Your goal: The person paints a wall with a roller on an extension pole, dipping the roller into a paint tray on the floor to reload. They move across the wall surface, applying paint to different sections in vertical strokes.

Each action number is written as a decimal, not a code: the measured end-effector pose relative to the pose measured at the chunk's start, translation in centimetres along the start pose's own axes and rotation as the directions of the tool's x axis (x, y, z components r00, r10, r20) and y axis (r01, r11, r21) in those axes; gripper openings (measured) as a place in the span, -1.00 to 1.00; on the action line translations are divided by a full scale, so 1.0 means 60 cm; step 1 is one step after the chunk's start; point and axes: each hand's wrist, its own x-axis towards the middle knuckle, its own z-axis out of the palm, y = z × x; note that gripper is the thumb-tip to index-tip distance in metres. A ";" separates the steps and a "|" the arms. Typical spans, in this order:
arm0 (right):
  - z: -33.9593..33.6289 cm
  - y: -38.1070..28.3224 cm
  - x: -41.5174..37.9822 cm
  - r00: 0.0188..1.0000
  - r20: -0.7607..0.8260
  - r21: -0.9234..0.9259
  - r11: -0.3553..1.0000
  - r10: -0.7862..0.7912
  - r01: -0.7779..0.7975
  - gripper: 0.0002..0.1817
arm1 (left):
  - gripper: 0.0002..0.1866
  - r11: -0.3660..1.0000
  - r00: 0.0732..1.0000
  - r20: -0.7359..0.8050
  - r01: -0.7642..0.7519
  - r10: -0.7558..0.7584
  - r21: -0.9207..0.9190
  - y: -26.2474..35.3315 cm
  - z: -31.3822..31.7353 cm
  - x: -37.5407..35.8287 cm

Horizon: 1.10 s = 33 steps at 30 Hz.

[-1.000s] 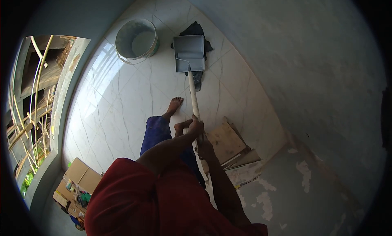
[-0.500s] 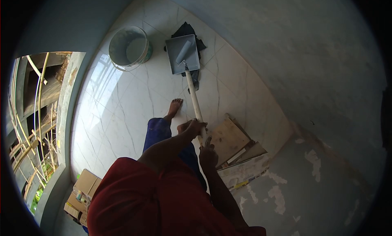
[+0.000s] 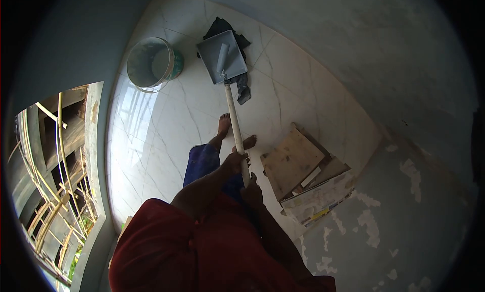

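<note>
A paint roller with a grey sleeve (image 3: 222, 57) rests in a grey paint tray (image 3: 237, 69), its long pale pole (image 3: 234, 120) slanting back toward my body. My left hand (image 3: 235, 162) is wrapped round the pole, farther along it. Nearer my body, my right hand (image 3: 251, 192) grips the pole's rear end. Beneath the tray lies a crumpled black sheet (image 3: 243, 90), sticking out at the back and front. A bucket (image 3: 146, 80) with grey inner walls stands left of the tray, its wire handle lowered.
Wooden boards and flattened cardboard (image 3: 293, 160) lie to my right. Grey walls rise on both sides; the right one (image 3: 384, 54) meets the marbled tile floor (image 3: 166, 120). Pale patches mark a grey surface (image 3: 348, 241) at lower right. A window opening (image 3: 55, 165) on the left shows bamboo poles outside.
My view has shifted and turned slightly, so the tray and bucket appear farther left. The roller sleeve now lies straighter and lower-left in the tray. Both hands keep their hold on the pole.
</note>
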 end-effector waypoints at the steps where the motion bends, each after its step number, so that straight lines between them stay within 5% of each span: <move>1: 0.004 -0.003 -0.003 1.000 0.001 0.006 1.000 -0.001 0.001 -0.26 | -0.42 1.000 1.000 0.021 -0.012 0.012 0.004 -0.001 -0.003 -0.001; 5: 0.022 0.005 0.000 0.992 -0.099 -0.101 0.992 -0.081 0.071 -0.26 | -0.50 0.997 0.975 0.217 -0.038 0.051 -0.060 0.015 0.003 -0.017; 16: -0.014 0.018 -0.054 0.996 -0.067 -0.305 0.952 -0.061 0.038 -0.26 | -0.62 0.967 0.992 0.110 0.033 -0.063 0.252 0.040 0.057 -0.099; 21: -0.015 0.082 -0.121 0.933 -0.226 -0.411 0.896 -0.279 0.168 -0.33 | -0.59 0.966 0.975 0.152 0.127 -0.164 0.225 0.063 0.069 -0.114; 25: 0.014 0.128 -0.170 0.878 -0.345 -0.479 0.867 -0.331 0.138 -0.37 | -0.67 0.967 0.972 -0.089 -0.203 0.218 0.154 0.142 0.122 -0.093; 26: 0.017 0.134 -0.185 0.881 -0.336 -0.490 0.861 -0.333 0.138 -0.39 | -0.57 0.958 0.960 0.065 -0.276 0.271 0.076 0.165 0.058 -0.014; 29: 0.037 0.136 -0.208 0.875 -0.366 -0.500 0.860 -0.316 0.102 -0.41 | -0.68 0.982 0.984 -0.055 -0.163 0.169 0.090 0.181 0.084 -0.008; 31: 0.053 0.128 -0.217 0.865 -0.409 -0.488 0.871 -0.291 0.061 -0.41 | -0.75 0.942 0.909 -0.324 -0.166 0.260 0.290 0.165 0.085 -0.004; 33: 0.061 0.115 -0.222 0.912 -0.408 -0.248 0.966 -0.039 -0.069 -0.40 | -0.76 0.941 0.906 -0.337 -0.155 0.257 0.301 0.159 0.089 -0.023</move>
